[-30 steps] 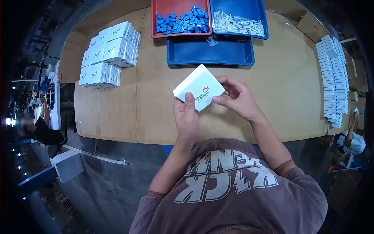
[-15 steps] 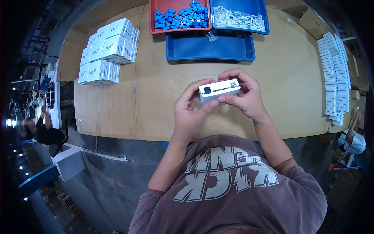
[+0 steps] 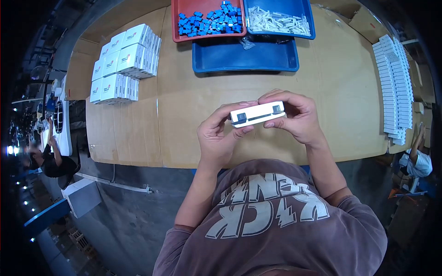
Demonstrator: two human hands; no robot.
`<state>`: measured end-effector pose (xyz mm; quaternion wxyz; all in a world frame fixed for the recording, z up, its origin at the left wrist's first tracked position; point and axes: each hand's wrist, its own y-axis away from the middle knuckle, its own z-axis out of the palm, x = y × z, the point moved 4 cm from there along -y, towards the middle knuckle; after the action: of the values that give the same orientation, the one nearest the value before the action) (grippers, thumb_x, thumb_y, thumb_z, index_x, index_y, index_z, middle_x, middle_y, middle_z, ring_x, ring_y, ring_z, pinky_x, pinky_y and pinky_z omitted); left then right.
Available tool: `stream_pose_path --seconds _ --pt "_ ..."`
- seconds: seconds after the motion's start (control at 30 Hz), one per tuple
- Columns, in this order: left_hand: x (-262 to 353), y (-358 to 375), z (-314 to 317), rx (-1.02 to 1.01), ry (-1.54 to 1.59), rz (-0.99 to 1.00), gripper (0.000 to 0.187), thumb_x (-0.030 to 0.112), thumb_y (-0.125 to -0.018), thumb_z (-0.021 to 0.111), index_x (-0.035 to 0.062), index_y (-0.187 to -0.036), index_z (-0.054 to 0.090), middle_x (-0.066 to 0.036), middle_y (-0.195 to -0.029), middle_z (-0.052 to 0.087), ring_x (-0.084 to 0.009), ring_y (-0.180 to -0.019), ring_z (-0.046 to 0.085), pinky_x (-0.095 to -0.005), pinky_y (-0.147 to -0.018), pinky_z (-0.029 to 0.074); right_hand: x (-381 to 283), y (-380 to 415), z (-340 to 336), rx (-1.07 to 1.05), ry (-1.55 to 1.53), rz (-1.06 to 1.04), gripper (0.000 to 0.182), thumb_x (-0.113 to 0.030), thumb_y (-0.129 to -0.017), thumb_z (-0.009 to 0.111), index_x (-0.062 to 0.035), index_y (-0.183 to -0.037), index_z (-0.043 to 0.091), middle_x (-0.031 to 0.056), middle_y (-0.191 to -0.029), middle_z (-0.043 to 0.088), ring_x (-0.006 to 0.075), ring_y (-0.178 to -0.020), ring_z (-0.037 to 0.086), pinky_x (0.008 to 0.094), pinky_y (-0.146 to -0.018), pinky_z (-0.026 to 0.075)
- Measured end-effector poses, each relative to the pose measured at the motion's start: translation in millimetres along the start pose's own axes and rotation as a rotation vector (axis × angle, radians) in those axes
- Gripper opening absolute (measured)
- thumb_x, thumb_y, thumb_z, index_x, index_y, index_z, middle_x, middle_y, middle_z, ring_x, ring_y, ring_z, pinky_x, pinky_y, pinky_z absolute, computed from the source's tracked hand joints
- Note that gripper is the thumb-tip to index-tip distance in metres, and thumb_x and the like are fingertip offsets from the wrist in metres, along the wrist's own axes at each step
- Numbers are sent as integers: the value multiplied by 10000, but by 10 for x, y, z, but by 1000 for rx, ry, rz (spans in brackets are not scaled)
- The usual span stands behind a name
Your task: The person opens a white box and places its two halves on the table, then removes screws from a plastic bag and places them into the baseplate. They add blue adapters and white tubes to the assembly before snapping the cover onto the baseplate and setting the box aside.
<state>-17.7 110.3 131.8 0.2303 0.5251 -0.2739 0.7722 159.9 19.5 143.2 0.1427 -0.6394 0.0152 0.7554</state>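
A small white box (image 3: 256, 114) is held edge-on between both hands above the near part of the cardboard-covered table (image 3: 331, 96). The edge facing me shows a dark slit and dark corners. My left hand (image 3: 216, 138) grips its left end with thumb on top and fingers below. My right hand (image 3: 294, 117) wraps around its right end, fingers curled over the top edge.
Stacked white printed boxes (image 3: 122, 62) stand at the far left. A red tray of blue parts (image 3: 207, 20), a blue tray of white parts (image 3: 278, 18) and an empty blue tray (image 3: 244, 55) sit at the back. Flat white cartons (image 3: 393, 87) line the right edge. Other people sit at both sides.
The box was turned from its flat printed face to edge-on, then brought slightly lower and closer. Both hands stayed on it.
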Motion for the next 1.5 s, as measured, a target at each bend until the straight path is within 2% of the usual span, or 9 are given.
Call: stream_pose_path --seconds 0.43,0.83,0.93,1.03,1.13,1.4,1.5 --pt "-4 16 -6 -3 54 35 365 -2 -898 792 -40 -1239 668 -174 -1234 721 -237 -1198 675 -357 -1042 535 -45 -32 44 -16 97 -100 440 43 -752 880 11 -1166 736 135 -1151 758 237 -1110 712 375 -1002 554" --pt "-16 15 -5 3 36 2 390 -3 -882 804 -36 -1244 664 -176 -1240 717 -243 -1209 666 -366 -1066 520 -25 -20 33 2 103 -107 432 44 -753 876 9 -1161 740 133 -1140 763 238 -1101 717 370 -992 561" --pt "-20 0 -9 -25 19 28 409 51 -893 811 -24 -1259 644 -212 -1276 702 -282 -1223 674 -391 -1050 549 -13 -15 29 14 91 -115 426 41 -757 875 9 -1160 741 134 -1138 764 238 -1097 719 370 -988 564" --pt "-43 8 -27 -38 -25 48 408 38 -892 809 -22 -1260 644 -213 -1276 701 -287 -1224 674 -394 -1052 550 -11 -23 31 19 106 -128 421 37 -759 875 9 -1158 741 134 -1134 765 240 -1091 721 369 -981 568" --pt "-20 13 18 -3 50 9 389 -5 -878 806 -30 -1241 665 -164 -1237 718 -246 -1208 668 -360 -1058 524 -20 -9 18 18 114 -128 411 31 -760 877 10 -1148 745 135 -1125 767 242 -1084 723 367 -971 572" --pt "1 9 50 -16 23 44 346 -6 -884 799 -23 -1210 683 -148 -1217 729 -238 -1189 677 -362 -1048 527 -39 -7 11 12 118 -178 366 34 -777 864 11 -1125 753 136 -1104 770 239 -1054 722 360 -935 575" --pt "-9 14 11 -25 -20 60 331 12 -889 802 -20 -1199 692 -145 -1208 735 -233 -1179 681 -360 -1044 525 -14 10 32 23 88 -136 350 38 -782 858 13 -1116 753 136 -1095 769 237 -1055 723 359 -937 574"
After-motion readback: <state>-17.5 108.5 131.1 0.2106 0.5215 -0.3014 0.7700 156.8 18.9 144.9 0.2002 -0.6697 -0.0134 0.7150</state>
